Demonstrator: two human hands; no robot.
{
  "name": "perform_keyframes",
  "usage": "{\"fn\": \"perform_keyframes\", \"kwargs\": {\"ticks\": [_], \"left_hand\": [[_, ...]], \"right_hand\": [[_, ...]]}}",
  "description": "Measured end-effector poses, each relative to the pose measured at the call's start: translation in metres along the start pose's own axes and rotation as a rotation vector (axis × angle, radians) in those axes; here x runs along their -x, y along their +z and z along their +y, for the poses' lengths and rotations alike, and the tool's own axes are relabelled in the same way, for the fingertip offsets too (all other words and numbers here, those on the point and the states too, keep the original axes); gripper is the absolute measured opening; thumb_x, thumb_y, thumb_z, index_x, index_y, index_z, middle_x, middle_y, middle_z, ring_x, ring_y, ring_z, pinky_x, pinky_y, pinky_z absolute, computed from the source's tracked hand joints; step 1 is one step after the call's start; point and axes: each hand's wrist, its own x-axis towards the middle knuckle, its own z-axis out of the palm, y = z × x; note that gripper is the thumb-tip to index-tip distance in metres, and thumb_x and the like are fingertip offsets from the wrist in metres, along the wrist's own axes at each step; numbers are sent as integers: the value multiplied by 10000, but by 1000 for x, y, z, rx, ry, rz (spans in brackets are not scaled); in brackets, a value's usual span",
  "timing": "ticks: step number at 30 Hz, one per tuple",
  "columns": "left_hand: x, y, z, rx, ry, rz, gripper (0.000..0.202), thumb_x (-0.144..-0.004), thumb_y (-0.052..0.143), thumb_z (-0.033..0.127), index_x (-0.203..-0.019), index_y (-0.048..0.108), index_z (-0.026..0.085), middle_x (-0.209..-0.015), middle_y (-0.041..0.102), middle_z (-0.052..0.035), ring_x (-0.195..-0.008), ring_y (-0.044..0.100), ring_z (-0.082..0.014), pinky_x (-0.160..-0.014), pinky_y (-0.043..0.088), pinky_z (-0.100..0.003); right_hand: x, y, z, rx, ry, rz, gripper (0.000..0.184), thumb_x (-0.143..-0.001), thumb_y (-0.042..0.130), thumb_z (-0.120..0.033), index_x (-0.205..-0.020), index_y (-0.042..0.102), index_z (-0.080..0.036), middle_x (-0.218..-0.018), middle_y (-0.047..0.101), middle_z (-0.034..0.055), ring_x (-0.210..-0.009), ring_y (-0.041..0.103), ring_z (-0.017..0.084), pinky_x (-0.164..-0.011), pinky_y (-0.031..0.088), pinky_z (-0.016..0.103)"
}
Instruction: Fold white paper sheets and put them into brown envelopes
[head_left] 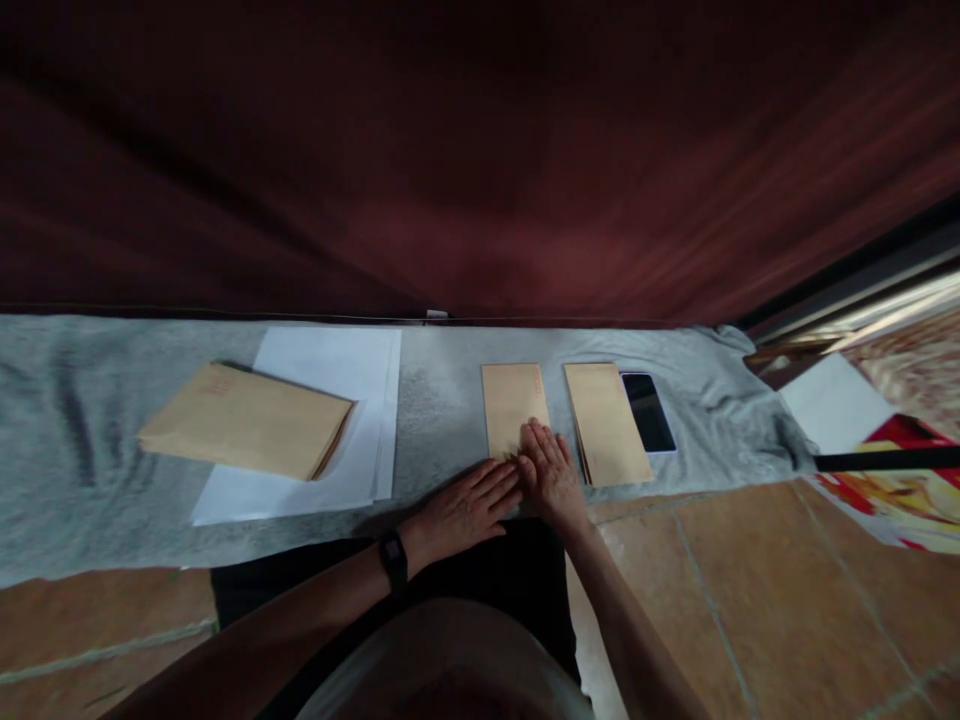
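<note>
A brown paper envelope (512,400) lies flat on the grey cloth in front of me, with faint red print near its upper right corner. My right hand (553,477) rests on its lower right part, fingers stretched out flat. Just to the left, my left hand (466,507) reaches the envelope's near edge, its fingers extended and the fingertips meeting my right hand. Both hands cover that near end. Right of them sits a small stack of similar envelopes (609,425), partly over a dark-screened phone (649,412).
At the left, a thicker stack of brown envelopes (251,418) lies across white paper sheets (330,350). The grey cloth (439,400) covers a narrow surface before a dark red curtain (480,180). A white sheet (836,402) and a colourful printed bag (900,490) are at the far right.
</note>
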Motion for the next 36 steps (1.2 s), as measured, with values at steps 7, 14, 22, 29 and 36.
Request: {"fn": "perform_keyframes", "kwargs": {"ticks": [7, 14, 22, 29, 36], "left_hand": [[2, -1, 1, -22, -1, 3, 750, -949, 593, 522, -1553, 342, 155, -1640, 324, -118, -1527, 277, -233, -1260, 231, -399], [11, -4, 5, -105, -17, -17, 755, -967, 543, 544, -1556, 338, 120, -1627, 343, -136, -1522, 287, -245, -1260, 224, -404], [20, 1, 18, -196, -99, -22, 685, -989, 513, 460, -1548, 351, 99, -1652, 275, -142, -1535, 248, -256, -1269, 203, -415], [21, 4, 21, -191, -132, -5, 670, -991, 486, 362, -1574, 292, 97, -1660, 259, -135, -1537, 243, -247, -1269, 214, -415], [20, 12, 23, -191, -153, 15, 643, -975, 471, 263, -1575, 304, 104, -1659, 270, -118, -1543, 224, -239, -1273, 198, -416]], "right_hand": [[19, 0, 7, 42, -39, 17, 558, -1076, 329, -360, -1610, 235, -228, -1633, 336, 79, -1497, 346, 241, -1224, 284, 461], [44, 11, 6, 92, 105, 147, 573, -1065, 341, -383, -1594, 280, -171, -1565, 445, 159, -1437, 414, 304, -1151, 363, 507], [49, 5, -2, 18, 270, 228, 477, -1036, 374, -316, -1484, 446, -168, -1191, 643, 167, -1069, 617, 291, -911, 530, 476], [42, -12, 8, -360, 449, 222, 323, -958, 493, -401, -1146, 651, -191, -1035, 666, 112, -906, 671, 242, -829, 561, 393], [38, -8, -12, -1139, 636, 250, 421, -829, 664, -489, -1153, 600, -228, -962, 732, 43, -815, 702, 206, -690, 590, 323]]}}
